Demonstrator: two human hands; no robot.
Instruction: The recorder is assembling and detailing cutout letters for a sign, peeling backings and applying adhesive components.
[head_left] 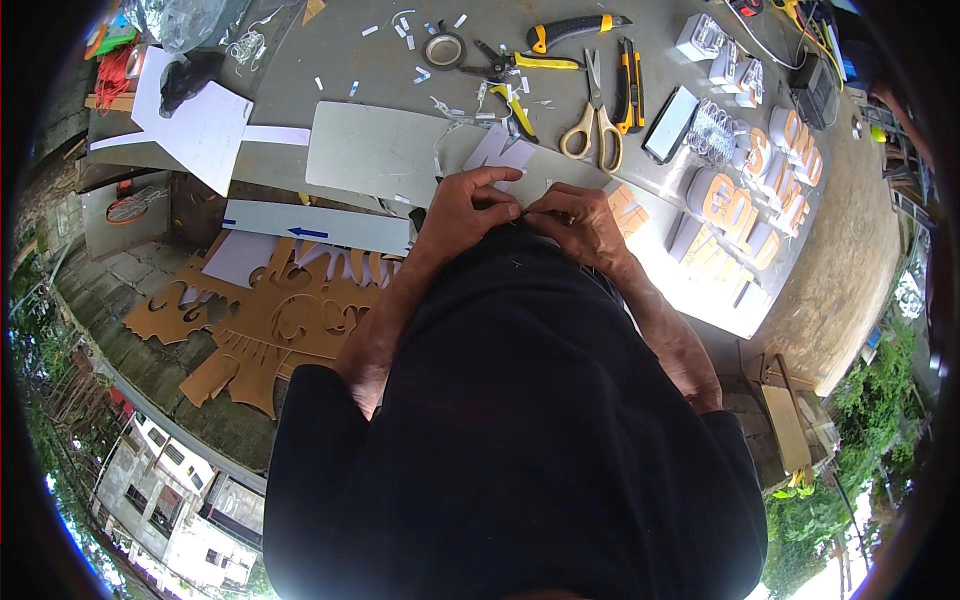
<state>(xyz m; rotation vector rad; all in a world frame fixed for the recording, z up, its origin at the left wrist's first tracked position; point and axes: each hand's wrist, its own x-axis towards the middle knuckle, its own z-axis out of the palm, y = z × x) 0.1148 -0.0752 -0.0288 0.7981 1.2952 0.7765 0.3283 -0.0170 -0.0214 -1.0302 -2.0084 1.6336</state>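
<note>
At the table's near edge, close against my dark shirt, my left hand (465, 210) and my right hand (580, 222) nearly meet at the fingertips. Each hand has its thumb pressed to its fingers in a pinch. Whatever lies between the fingertips is too small to make out. Just beyond the hands lies a flat white cut-out letter (500, 150), with small LED modules (455, 112) and thin wires beside it. To the right of the cut-out are open scissors (594, 120) with beige handles. A tan-faced letter piece (628, 210) sits next to my right hand.
Farther back lie yellow-handled pliers (540, 62), a tape roll (443, 50) and yellow-black utility knives (630, 85). A phone (670, 124) and several raised letters (735, 210) occupy the right. Metal sheet (360, 150) and white offcuts (190, 110) lie left; cut brown board (280, 320) rests lower.
</note>
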